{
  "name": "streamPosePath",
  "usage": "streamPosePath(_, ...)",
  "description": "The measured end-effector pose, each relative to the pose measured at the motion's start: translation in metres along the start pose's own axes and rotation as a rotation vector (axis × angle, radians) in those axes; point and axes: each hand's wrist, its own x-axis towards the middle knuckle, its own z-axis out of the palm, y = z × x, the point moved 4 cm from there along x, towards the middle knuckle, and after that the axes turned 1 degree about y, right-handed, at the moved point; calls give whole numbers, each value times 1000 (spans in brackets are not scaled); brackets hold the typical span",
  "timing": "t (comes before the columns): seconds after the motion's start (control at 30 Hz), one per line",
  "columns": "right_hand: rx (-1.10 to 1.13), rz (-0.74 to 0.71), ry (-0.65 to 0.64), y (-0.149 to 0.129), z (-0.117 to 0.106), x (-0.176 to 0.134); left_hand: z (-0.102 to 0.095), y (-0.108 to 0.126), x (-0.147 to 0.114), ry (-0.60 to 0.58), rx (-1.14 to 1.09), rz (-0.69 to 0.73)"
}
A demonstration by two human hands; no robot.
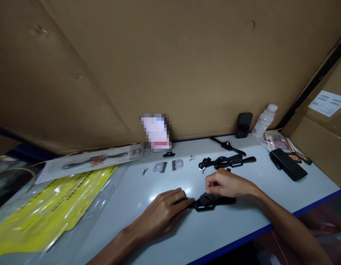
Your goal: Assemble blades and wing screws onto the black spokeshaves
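Observation:
A black spokeshave (pixel 205 209) lies on the white tabletop in front of me. My left hand (pixel 169 208) is closed round its left handle. Over the middle of the body, my right hand (pixel 224 183) pinches at the dark cap plate (pixel 207 199); whatever is between its fingertips is hidden. Just beyond lie more black spokeshave bodies (pixel 234 161) with a silver thumbscrew (pixel 202 170) beside them. Further left are a blade (pixel 177 165), a second blade (pixel 160 167), a thumbscrew (pixel 143 171), another thumbscrew (pixel 192 158) and a small black cap (pixel 168 154).
A packaged spokeshave (pixel 94 161) and yellow printed bags (pixel 57 206) cover the left side. A blurred-out phone-like screen (pixel 156 132) leans on the cardboard wall (pixel 165 66). A black phone (pixel 244 125), a bottle (pixel 264 120) and a black case (pixel 288 164) stand or lie at right.

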Motion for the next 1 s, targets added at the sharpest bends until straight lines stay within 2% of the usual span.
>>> streamPosePath(0.13,74,60,-26,3,6,3,0,1,0,-17,11,-5)
streamPosePath(0.33,-261,43,29,6,9,8,0,1,0,-25,31,4)
streamPosePath(0.57,-321,66,-21,5,10,6,-3,2,3,-6,2,-5)
streamPosePath(0.8,-341,71,-19,0,6,2,-3,0,3,-62,-34,-45)
streamPosePath(0.87,-329,61,45,-1,1,2,-2,-1,2,-76,-44,-58)
streamPosePath(1.0,-421,140,355,3,-21,-1,-2,-2,2,-90,-54,-79)
